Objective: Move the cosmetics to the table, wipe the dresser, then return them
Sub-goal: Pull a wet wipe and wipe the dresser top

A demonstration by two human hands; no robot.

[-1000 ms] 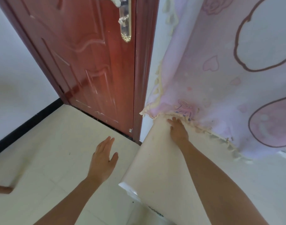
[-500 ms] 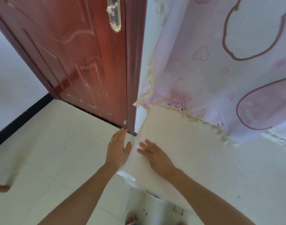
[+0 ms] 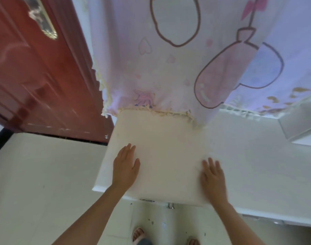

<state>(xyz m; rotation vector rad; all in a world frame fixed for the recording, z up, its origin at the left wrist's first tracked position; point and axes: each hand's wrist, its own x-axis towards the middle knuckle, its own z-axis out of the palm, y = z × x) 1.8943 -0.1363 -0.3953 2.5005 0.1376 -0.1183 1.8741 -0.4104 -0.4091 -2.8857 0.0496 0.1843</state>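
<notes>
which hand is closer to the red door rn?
Left. The left hand lies flat on the dresser top near its door-side edge, below and right of the red door. The right hand lies flat farther right on the same top.

Left hand (image 3: 125,167), right hand (image 3: 213,179): bare. Left forearm (image 3: 91,214) and right forearm (image 3: 239,225) uncovered down to the frame edge. Left foot (image 3: 138,233): toes showing, in an open-toed slipper (image 3: 141,239) with a pale band and a blurred grey-blue patch behind it. Right foot (image 3: 192,242): only toes visible.
</notes>
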